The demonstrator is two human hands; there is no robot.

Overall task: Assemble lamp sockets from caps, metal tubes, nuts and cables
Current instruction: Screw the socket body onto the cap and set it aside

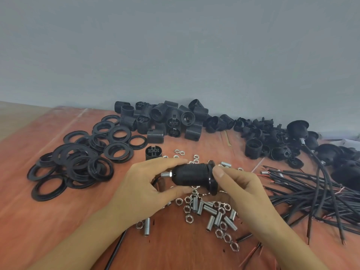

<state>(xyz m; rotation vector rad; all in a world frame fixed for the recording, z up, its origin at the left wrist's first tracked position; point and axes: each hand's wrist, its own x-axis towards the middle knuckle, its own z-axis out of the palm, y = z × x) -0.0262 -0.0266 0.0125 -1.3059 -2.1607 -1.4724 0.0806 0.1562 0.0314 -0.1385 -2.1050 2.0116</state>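
The lamp socket (191, 176) is black, finely ribbed on its body and glossy at its flange, with a silver tube stub (165, 174). The loose nuts (188, 218) and tubes (210, 209) are shiny silver. The rings (76, 152) and ribbed shells (192, 131) are black, the cables (319, 190) black with red tips. The table (48, 221) is reddish-brown, pale-streaked; the wall (175, 45) grey-blue.

We see soft, even, bright light with no hard shadows; only a pale shade lies on the bench (58, 221) under the left hand (144, 184) and the right hand (239, 190). Small glints show on the nuts (188, 209) and the black socket (191, 175). The wide lens bends the bench's far edge, and the corners look slightly smeared.
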